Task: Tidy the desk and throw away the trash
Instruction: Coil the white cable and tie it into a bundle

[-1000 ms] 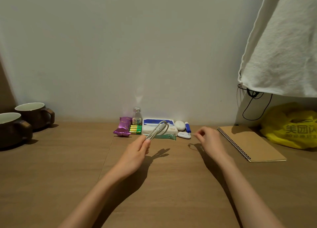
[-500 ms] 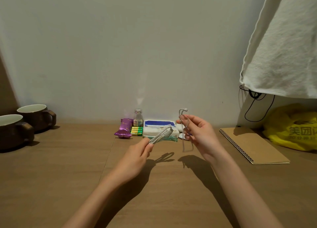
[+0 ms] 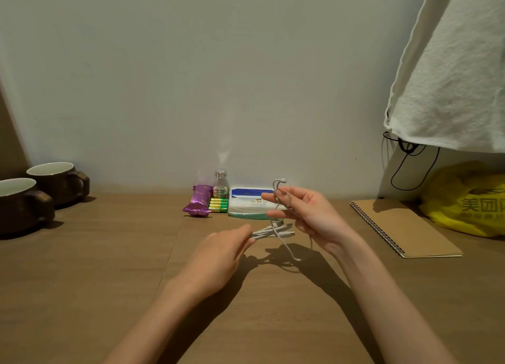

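A thin white cable [image 3: 273,231] is held over the middle of the wooden desk [image 3: 109,268]. My left hand [image 3: 218,254] pinches its folded bundle, with the plug ends pointing right. My right hand [image 3: 306,216], palm toward me, grips a loose strand of the same cable; one end sticks up above my fingers and a loop hangs below. By the wall lie a purple snack wrapper [image 3: 199,203], a pack of green batteries [image 3: 218,205], a small clear bottle [image 3: 220,187] and a tissue pack [image 3: 246,201], partly hidden by my right hand.
Two brown mugs [image 3: 32,197] stand at the far left. A spiral kraft notebook [image 3: 404,227] lies to the right, with a yellow plastic bag [image 3: 470,199] behind it. A white cloth bag [image 3: 451,76] with a black cord hangs at the upper right.
My right hand has picked up the cable's loose end from the desk and raised it. My left hand has brought the bundle right and lower, close under my right hand.
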Demonstrator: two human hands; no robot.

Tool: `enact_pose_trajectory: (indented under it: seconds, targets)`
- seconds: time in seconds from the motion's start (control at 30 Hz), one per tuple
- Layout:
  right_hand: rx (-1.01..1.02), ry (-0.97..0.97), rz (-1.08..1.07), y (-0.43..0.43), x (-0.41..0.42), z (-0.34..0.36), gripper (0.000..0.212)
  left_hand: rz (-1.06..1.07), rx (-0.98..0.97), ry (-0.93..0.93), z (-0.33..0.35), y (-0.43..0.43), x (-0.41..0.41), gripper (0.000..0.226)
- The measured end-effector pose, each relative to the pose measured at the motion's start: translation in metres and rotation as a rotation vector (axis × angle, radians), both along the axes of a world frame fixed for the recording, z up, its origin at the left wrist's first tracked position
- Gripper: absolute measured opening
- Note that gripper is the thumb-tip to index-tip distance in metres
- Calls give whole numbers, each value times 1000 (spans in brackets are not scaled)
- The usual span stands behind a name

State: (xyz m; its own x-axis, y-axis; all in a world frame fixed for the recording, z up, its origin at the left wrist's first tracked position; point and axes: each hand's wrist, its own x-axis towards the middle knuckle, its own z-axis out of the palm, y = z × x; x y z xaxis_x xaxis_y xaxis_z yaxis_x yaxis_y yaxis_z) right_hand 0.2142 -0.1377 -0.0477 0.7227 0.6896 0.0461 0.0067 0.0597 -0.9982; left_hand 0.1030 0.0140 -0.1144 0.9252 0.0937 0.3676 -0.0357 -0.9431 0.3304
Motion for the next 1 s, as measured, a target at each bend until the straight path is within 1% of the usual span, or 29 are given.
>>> enact_pose_trajectory:
  seconds: [0.07,0.13,0.27,0.33,0.43,0.53,0.6,0.7,0.8,0.93,1.0]
  targets:
    - [-40,-23,14,-4,5,1,25,-76,-59,15,2,2,-1,21]
    - [-51,-5,50,-8,11,2,30,-170,-167,29,4,3,-2,20]
    - [34,198,109,-12,19,-1,37,-304,-413,16,8,-1,-3,22]
    - [41,246,98,-11,21,-7,38,-330,-514,-29,11,-4,-4,24]
    - [60,341,85,-4,16,-11,30,-353,-636,-155,18,-8,-4,25]
    - [110,465,54,6,5,-12,25,-315,-768,-246,25,-7,-6,25]
    - [132,503,64,12,0,-15,24,-285,-906,-286,28,-6,-7,27]
    - [152,448,5,18,2,-23,20,-213,-1074,-332,33,0,-7,28]
    - [203,382,-73,20,4,-25,16,-191,-1235,-395,37,10,-6,28]
    - [316,338,-133,15,5,-20,16,-118,-1321,-452,37,20,-6,26]
    - [298,223,-186,14,4,-20,14,-80,-1380,-469,35,21,-4,28]
